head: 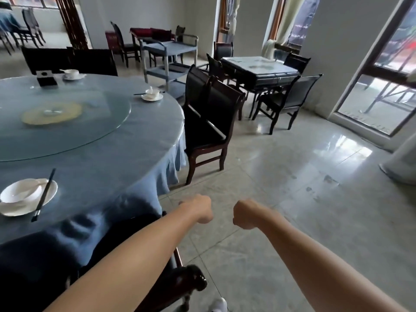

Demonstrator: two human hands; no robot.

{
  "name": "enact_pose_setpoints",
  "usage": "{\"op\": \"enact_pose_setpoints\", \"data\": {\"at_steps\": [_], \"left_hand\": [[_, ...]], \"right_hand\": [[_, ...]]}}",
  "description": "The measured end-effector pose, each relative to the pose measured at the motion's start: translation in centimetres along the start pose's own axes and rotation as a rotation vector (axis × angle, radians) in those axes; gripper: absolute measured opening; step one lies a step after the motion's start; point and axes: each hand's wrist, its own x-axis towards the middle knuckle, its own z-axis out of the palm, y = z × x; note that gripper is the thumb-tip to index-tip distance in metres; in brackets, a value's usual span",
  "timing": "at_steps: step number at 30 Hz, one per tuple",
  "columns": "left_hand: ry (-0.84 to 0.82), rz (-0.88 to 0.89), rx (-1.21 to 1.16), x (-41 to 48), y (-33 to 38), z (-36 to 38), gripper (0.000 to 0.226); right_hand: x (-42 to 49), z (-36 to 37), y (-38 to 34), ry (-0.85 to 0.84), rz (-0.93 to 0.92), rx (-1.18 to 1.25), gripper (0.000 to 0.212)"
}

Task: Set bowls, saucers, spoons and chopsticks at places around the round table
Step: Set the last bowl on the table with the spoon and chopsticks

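Right now both your arms reach out over the tiled floor (pixel 281 199), off the round table (pixel 126 158) at about four o'clock from its glass turntable (pixel 90 131). Your left hand (pixel 200 209) and right hand (pixel 245 213) are each curled into a fist, side by side and apart, with nothing in them.

The table wears a blue cloth that hangs in folds. At about seven o'clock sits the nearest place: a white bowl (pixel 20 194) on a white saucer (pixel 13 210), a white spoon (pixel 41 182) at the bowl's rim, and dark chopsticks (pixel 44 194) laid across the saucer's right side, their tips past its near edge. A second setting (pixel 152 94), also white with dark chopsticks, is at three o'clock; a third setting (pixel 72 74) is at one o'clock, too small to read in detail. A black box (pixel 46 78) stands at twelve. A dark chair (pixel 209 122) faces the table's right edge.
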Motion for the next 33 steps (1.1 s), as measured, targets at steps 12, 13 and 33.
{"op": "enact_pose_setpoints", "data": {"at_steps": [12, 13, 33], "left_hand": [[-0.214, -0.111, -0.008, 26.4, 8.7, -5.4, 0.036], [-0.233, -0.112, -0.001, 28.0, 9.8, -6.0, 0.036], [-0.124, -0.26, -0.118, 80.5, 30.2, -32.1, 0.015]], "right_hand": [[23.2, -7.3, 14.5, -0.087, -0.078, 0.032, 0.011], [24.5, -7.9, 15.9, -0.108, -0.088, 0.047, 0.014], [71.0, -33.1, 53.0, -0.28, -0.159, 0.094, 0.014]]}}
